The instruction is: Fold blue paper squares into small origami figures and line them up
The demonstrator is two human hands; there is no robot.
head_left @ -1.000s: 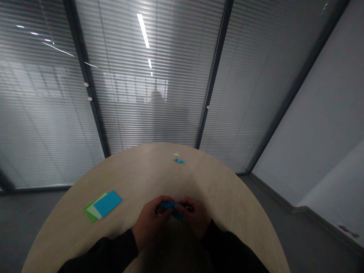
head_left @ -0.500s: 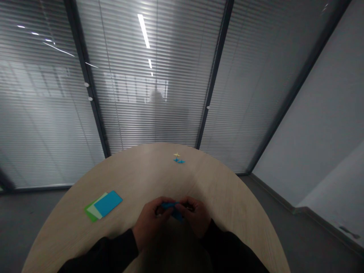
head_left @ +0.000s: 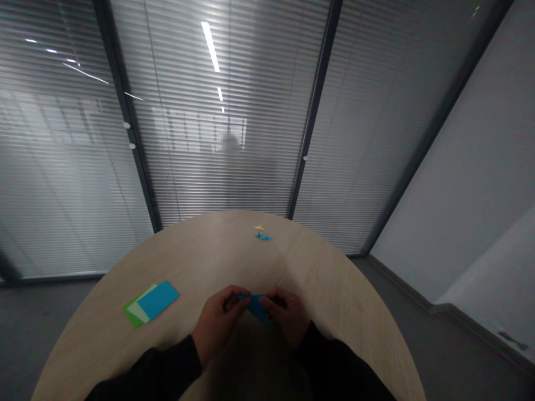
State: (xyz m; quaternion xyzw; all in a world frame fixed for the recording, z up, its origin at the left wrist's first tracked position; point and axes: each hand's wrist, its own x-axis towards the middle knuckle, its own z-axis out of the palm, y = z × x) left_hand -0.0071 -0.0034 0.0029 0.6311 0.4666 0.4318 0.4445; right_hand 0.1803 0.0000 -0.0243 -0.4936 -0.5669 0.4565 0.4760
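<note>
A small piece of folded blue paper is stretched between my two hands above the near part of the table. My left hand pinches its left end between thumb and fingers. At the other end my right hand grips it the same way. The paper looks roughly triangular, with a straight upper edge and a point hanging down. My fingertips cover both of its upper corners.
The round wooden table fills the lower view. On its left lie blue paper, pale green paper and green paper, overlapping. Near the far edge sit small blue folded pieces and a yellow one. Blinds stand behind.
My left hand has shifted slightly left and its fingers have moved apart from the right hand's. More of the blue paper now shows between them, spread flatter.
</note>
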